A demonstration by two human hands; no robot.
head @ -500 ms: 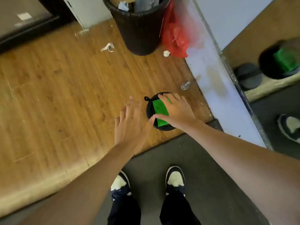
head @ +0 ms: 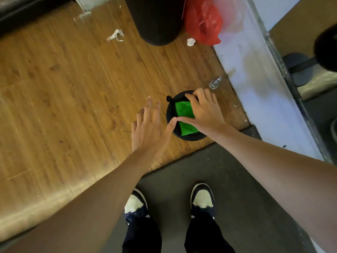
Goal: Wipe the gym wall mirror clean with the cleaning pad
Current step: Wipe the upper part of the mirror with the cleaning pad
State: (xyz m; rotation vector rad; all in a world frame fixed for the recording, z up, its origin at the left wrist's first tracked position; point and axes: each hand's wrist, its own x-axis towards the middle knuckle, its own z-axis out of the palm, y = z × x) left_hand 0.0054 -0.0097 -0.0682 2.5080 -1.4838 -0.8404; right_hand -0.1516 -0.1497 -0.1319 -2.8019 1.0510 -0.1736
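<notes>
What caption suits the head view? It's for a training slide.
Right hand grips the round cleaning pad above the wood floor; open left hand beside it.

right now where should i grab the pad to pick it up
By its rim, from above. The pad looks round and seems to lie flat on the floor, with its edge exposed all round. The right hand already spans it, fingers on the far rim and thumb on the near-left side; the left hand hovers open beside it.

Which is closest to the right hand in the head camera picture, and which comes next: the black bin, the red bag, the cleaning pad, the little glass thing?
1. cleaning pad: under the right hand, touching.
2. little glass thing: just beyond the fingers.
3. red bag and black bin: farthest, against the wall; too close to call.
</notes>
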